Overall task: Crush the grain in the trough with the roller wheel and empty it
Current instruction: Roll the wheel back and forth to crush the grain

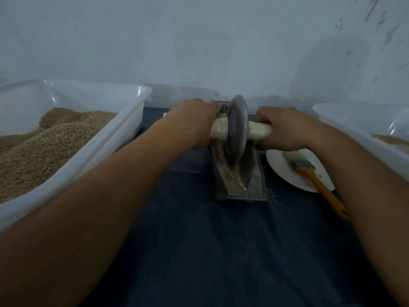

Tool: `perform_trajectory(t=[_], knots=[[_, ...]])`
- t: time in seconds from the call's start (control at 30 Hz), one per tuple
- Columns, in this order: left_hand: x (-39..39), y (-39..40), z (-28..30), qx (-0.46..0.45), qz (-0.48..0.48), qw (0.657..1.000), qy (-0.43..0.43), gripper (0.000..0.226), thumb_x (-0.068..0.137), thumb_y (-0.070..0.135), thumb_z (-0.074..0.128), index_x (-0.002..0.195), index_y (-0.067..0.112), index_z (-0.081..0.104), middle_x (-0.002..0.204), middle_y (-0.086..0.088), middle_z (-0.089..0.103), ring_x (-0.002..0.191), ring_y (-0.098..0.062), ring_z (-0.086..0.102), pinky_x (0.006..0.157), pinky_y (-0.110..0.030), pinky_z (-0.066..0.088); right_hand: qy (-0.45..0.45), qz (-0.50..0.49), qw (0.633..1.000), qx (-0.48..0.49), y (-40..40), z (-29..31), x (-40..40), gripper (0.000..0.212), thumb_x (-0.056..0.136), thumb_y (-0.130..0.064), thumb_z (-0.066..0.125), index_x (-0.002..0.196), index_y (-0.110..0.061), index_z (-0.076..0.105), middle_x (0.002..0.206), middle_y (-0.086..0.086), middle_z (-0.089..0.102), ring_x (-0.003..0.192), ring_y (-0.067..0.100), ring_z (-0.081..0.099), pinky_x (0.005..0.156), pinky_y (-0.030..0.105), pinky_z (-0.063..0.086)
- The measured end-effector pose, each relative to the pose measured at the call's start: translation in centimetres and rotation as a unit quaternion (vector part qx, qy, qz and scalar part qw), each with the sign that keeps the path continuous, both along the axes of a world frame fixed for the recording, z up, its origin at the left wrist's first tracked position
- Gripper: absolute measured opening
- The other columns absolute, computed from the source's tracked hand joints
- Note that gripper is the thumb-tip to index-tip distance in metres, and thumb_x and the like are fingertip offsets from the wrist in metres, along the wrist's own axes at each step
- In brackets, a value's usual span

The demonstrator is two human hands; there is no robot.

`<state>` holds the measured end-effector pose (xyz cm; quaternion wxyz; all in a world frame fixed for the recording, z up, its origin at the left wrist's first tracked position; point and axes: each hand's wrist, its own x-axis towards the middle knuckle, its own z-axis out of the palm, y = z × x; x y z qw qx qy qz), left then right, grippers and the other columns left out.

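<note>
Head view looks down my two forearms, which reach from the near corners toward the middle of the dark worktop (221, 251). Straight ahead at twelve o'clock the trough (254, 185) lies lengthwise away from me, its near end closest, so the wheel can run to and fro along it. A thin line of grain (238, 175) sits along the bottom of the groove, pale and broken-looking near the front; I judge the crushing is under way and the emptying not yet begun.

The roller wheel (238, 129) stands upright on its edge in the groove, about midway along. Its pale handle (259, 130) passes through the hub and sticks out both sides, which lets me press evenly. My left hand (194, 125) is curled round the left stub, my right hand (285, 129) wraps the right stub, both closed firmly on it.

At two o'clock, just beside the trough, a white plate (285, 171) carries a brush (309, 171) whose orange handle overhangs the rim toward me; my right hand hovers over the plate's far edge, so a wide swing could knock it. At ten o'clock a large clear tub (93, 151) is heaped with whole grain, near my left forearm. At three o'clock a second tub (354, 120) holds only a little brown material. Beyond everything rises a plain pale wall (199, 41).
</note>
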<state>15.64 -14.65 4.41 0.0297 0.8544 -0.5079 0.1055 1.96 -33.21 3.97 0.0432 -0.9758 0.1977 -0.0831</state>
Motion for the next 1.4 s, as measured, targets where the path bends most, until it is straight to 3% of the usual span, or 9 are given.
perform_trajectory(t=[0.23, 0.37, 0.53, 0.7, 0.83, 0.93, 1.07, 1.27, 1.4], knots=[[1.0, -0.3, -1.2, -0.114, -0.021, 0.99, -0.082, 0.046, 0.077, 0.017, 0.073, 0.114, 0.019, 0.046, 0.114, -0.011, 0.047, 0.102, -0.031, 0.051, 0.084, -0.044, 0.045, -0.2, 0.013, 0.975, -0.095, -0.8, -3.2, 1.1, 0.031, 0.074, -0.022, 0.08, 0.097, -0.013, 0.062, 0.094, 0.011, 0.06, 0.09, 0.033, 0.052, 0.068, 0.039, 0.038], [0.5, -0.7, -1.8, -0.14, 0.053, 0.971, -0.187, 0.043, 0.075, 0.018, 0.071, 0.11, 0.02, 0.046, 0.11, -0.01, 0.052, 0.101, -0.03, 0.049, 0.082, -0.042, 0.035, -0.203, -0.014, 0.972, -0.12, -1.2, -3.9, 1.0, 0.031, 0.081, -0.037, 0.077, 0.101, -0.016, 0.068, 0.096, 0.014, 0.064, 0.092, 0.039, 0.057, 0.073, 0.043, 0.045], [1.0, -0.6, -2.2, -0.186, 0.049, 0.972, -0.137, 0.035, 0.079, 0.015, 0.07, 0.107, 0.017, 0.048, 0.107, -0.011, 0.053, 0.097, -0.03, 0.051, 0.075, -0.037, 0.038, -0.169, -0.045, 0.972, -0.156, -1.3, -4.3, 1.4, 0.032, 0.087, -0.054, 0.061, 0.106, -0.029, 0.065, 0.1, 0.01, 0.063, 0.097, 0.04, 0.056, 0.071, 0.041, 0.036], [1.7, -0.8, -2.6, -0.202, 0.029, 0.968, -0.145, 0.028, 0.084, 0.016, 0.067, 0.106, 0.015, 0.05, 0.106, -0.011, 0.052, 0.095, -0.029, 0.05, 0.076, -0.037, 0.039, -0.165, -0.056, 0.976, -0.127, -1.2, -4.2, 1.5, 0.033, 0.088, -0.049, 0.064, 0.115, -0.031, 0.059, 0.106, 0.008, 0.059, 0.1, 0.036, 0.053, 0.072, 0.038, 0.031], [1.2, -0.8, -2.5, -0.101, 0.065, 0.984, -0.134, 0.056, 0.075, 0.026, 0.077, 0.12, 0.018, 0.044, 0.115, -0.012, 0.052, 0.103, -0.031, 0.052, 0.084, -0.041, 0.039, -0.076, -0.048, 0.995, -0.049, -1.0, -2.5, 1.1, 0.047, 0.082, -0.048, 0.07, 0.124, -0.035, 0.052, 0.115, 0.005, 0.058, 0.105, 0.032, 0.056, 0.081, 0.041, 0.045], [0.4, -0.7, -2.2, -0.05, 0.082, 0.987, -0.127, 0.055, 0.077, 0.026, 0.073, 0.12, 0.015, 0.042, 0.116, -0.013, 0.053, 0.106, -0.032, 0.052, 0.086, -0.042, 0.038, 0.0, -0.028, 0.999, 0.022, -0.4, -0.9, 0.1, 0.052, 0.08, -0.043, 0.077, 0.124, -0.032, 0.051, 0.116, 0.002, 0.061, 0.103, 0.027, 0.059, 0.088, 0.046, 0.05], [-0.5, -0.1, -0.9, 0.029, 0.096, 0.992, -0.079, 0.055, 0.078, 0.028, 0.074, 0.121, 0.015, 0.043, 0.115, -0.012, 0.053, 0.107, -0.033, 0.053, 0.085, -0.045, 0.04, 0.056, -0.021, 0.997, 0.052, 0.7, 0.6, -0.7, 0.042, 0.077, -0.036, 0.081, 0.109, -0.03, 0.055, 0.102, -0.003, 0.061, 0.089, 0.018, 0.058, 0.071, 0.034, 0.045], [-3.1, 0.9, 1.6, 0.125, 0.101, 0.987, -0.004, 0.062, 0.07, 0.036, 0.084, 0.12, 0.014, 0.054, 0.087, -0.004, 0.05, 0.085, -0.025, 0.053, 0.078, -0.041, 0.051, 0.173, -0.033, 0.984, 0.02, 2.2, 3.1, -1.9, 0.034, 0.076, -0.05, 0.079, 0.099, -0.03, 0.063, 0.093, -0.003, 0.066, 0.084, 0.016, 0.06, 0.068, 0.033, 0.047], [-4.7, 1.4, 3.3, 0.156, 0.09, 0.983, -0.026, 0.054, 0.075, 0.04, 0.081, 0.114, 0.013, 0.055, 0.079, -0.002, 0.047, 0.079, -0.021, 0.052, 0.069, -0.033, 0.042, 0.246, -0.024, 0.967, 0.058, 3.0, 4.2, -2.5, 0.034, 0.074, -0.046, 0.083, 0.098, -0.029, 0.066, 0.091, -0.002, 0.072, 0.085, 0.017, 0.067, 0.071, 0.035, 0.055]])
